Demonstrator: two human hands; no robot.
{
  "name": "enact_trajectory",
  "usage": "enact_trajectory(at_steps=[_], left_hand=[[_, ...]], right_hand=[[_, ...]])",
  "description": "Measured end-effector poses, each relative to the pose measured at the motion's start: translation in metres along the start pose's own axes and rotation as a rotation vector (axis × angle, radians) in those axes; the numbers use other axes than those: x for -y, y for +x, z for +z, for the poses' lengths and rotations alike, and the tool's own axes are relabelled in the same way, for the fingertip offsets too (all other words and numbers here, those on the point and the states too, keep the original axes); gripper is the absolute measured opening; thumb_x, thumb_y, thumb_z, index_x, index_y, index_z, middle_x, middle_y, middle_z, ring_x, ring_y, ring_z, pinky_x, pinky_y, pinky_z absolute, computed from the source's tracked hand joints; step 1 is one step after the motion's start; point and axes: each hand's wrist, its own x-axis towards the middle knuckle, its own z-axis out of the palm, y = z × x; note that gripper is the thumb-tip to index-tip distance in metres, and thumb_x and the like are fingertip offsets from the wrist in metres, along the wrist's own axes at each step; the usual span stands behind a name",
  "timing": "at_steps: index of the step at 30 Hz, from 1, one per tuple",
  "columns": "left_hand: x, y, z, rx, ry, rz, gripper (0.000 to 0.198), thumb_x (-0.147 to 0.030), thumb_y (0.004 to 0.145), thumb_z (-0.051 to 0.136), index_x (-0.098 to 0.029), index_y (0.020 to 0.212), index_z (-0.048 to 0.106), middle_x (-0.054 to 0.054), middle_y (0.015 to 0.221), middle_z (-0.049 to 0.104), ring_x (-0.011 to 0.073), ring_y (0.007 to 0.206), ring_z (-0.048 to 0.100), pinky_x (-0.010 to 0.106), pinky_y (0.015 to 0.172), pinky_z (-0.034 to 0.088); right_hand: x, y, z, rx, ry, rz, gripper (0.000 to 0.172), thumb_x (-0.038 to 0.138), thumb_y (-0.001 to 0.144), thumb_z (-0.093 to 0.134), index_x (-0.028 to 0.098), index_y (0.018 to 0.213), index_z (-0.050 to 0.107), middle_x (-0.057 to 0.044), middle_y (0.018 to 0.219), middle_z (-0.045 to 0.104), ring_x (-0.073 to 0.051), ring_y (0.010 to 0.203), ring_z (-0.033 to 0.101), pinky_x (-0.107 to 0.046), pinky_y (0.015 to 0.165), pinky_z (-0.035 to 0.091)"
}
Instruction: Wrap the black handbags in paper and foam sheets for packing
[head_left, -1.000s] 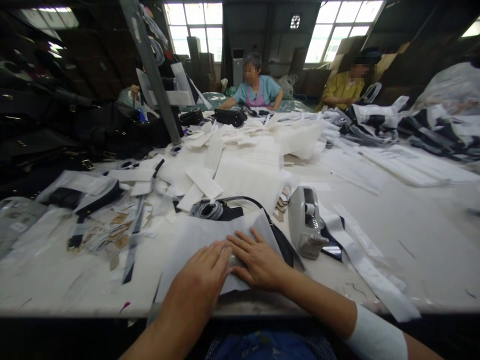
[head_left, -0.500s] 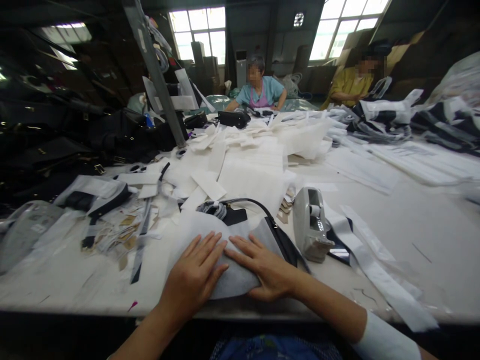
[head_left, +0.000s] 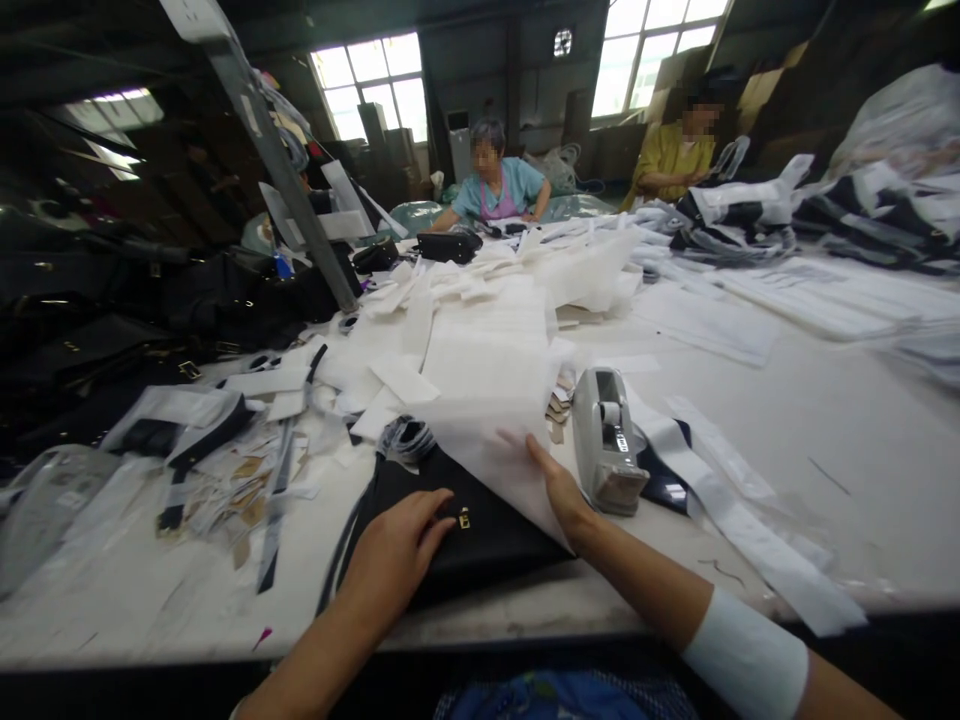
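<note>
A black handbag (head_left: 480, 550) with a gold clasp (head_left: 464, 518) lies on the table's front edge. My left hand (head_left: 405, 535) rests on the bag, its fingers loosely bent beside the clasp, the thumb apart and nothing between them. Over the bag's right part stands a thin white wrapping sheet (head_left: 499, 425), lifted and see-through. My right hand (head_left: 562, 495) holds this sheet at its right side; the fingers show through from behind and the thumb is in front. At the bag's top is a wrapped, coiled handle (head_left: 407, 440).
Right of the bag stands a grey tape dispenser (head_left: 606, 440). White foam sheets (head_left: 487, 345) cover the table's middle. Black bags (head_left: 97, 350) pile up at left, near a metal post (head_left: 277, 160). Two co-workers (head_left: 499, 190) are across the table. Scraps (head_left: 240, 490) lie at left.
Both hands lay flat on the white sheet covering the bag. Now the sheet is raised to the right by my right hand, the clasp is uncovered, and the bag is turned around.
</note>
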Motion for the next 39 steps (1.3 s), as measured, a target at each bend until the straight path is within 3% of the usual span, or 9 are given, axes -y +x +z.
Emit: enact_trajectory(at_steps=[3, 9, 17, 21, 29, 35, 39], left_hand=[[-0.001, 0.019, -0.003, 0.134, -0.054, 0.009, 0.02, -0.033, 0.089, 0.062, -0.024, 0.104, 0.072, 0.003, 0.093, 0.072, 0.0181, 0.08, 0.069, 0.029, 0.075, 0.055], [0.006, 0.039, -0.003, 0.333, -0.177, 0.027, 0.014, -0.03, 0.089, 0.063, -0.024, 0.094, 0.075, 0.002, 0.092, 0.072, 0.0174, 0.087, 0.067, 0.028, 0.082, 0.051], [0.016, 0.072, -0.012, 0.673, -0.339, 0.163, 0.032, -0.049, 0.093, 0.056, -0.024, 0.089, 0.076, 0.004, 0.091, 0.067, 0.0161, 0.087, 0.064, 0.027, 0.084, 0.05], [0.012, 0.086, -0.02, 0.803, -0.366, 0.188, 0.033, -0.051, 0.091, 0.057, -0.025, 0.093, 0.076, 0.004, 0.095, 0.069, 0.0174, 0.092, 0.064, 0.027, 0.088, 0.049], [0.01, 0.071, -0.015, 0.695, -0.341, 0.096, 0.025, -0.044, 0.09, 0.062, -0.021, 0.087, 0.073, 0.002, 0.091, 0.069, 0.0156, 0.086, 0.064, 0.026, 0.083, 0.048], [0.01, 0.061, -0.015, 0.616, -0.36, 0.076, 0.014, -0.032, 0.089, 0.064, -0.024, 0.094, 0.075, 0.001, 0.097, 0.071, 0.0163, 0.095, 0.065, 0.027, 0.09, 0.047], [0.008, 0.052, -0.014, 0.528, -0.345, 0.027, 0.021, -0.028, 0.087, 0.064, -0.023, 0.106, 0.072, 0.002, 0.104, 0.072, 0.0165, 0.093, 0.066, 0.028, 0.088, 0.05]], right_hand=[[0.001, -0.001, -0.001, 0.01, 0.053, -0.001, 0.06, 0.065, 0.091, 0.048, 0.02, 0.126, 0.065, -0.005, 0.131, 0.064, -0.027, 0.13, 0.052, -0.047, 0.12, 0.024], [0.001, -0.003, -0.003, 0.086, 0.046, -0.006, 0.064, 0.07, 0.089, 0.047, 0.02, 0.126, 0.065, -0.006, 0.125, 0.068, -0.028, 0.131, 0.051, -0.048, 0.119, 0.026], [-0.004, -0.002, -0.005, 0.139, 0.075, 0.01, 0.063, 0.068, 0.09, 0.049, 0.017, 0.121, 0.068, -0.008, 0.117, 0.071, -0.029, 0.125, 0.056, -0.047, 0.115, 0.032], [-0.003, -0.002, -0.005, 0.164, 0.088, 0.022, 0.064, 0.068, 0.09, 0.048, 0.017, 0.123, 0.067, -0.008, 0.118, 0.071, -0.029, 0.124, 0.057, -0.047, 0.114, 0.035], [-0.001, -0.003, -0.005, 0.184, 0.103, 0.005, 0.057, 0.063, 0.092, 0.049, 0.019, 0.124, 0.067, -0.007, 0.121, 0.069, -0.028, 0.123, 0.058, -0.046, 0.114, 0.035], [-0.001, -0.004, -0.004, 0.188, 0.086, 0.005, 0.053, 0.06, 0.094, 0.05, 0.02, 0.125, 0.066, -0.006, 0.124, 0.068, -0.028, 0.124, 0.057, -0.046, 0.115, 0.034], [-0.001, -0.005, -0.004, 0.202, 0.094, 0.034, 0.053, 0.059, 0.094, 0.05, 0.021, 0.126, 0.065, -0.006, 0.125, 0.068, -0.028, 0.124, 0.058, -0.045, 0.114, 0.036]])
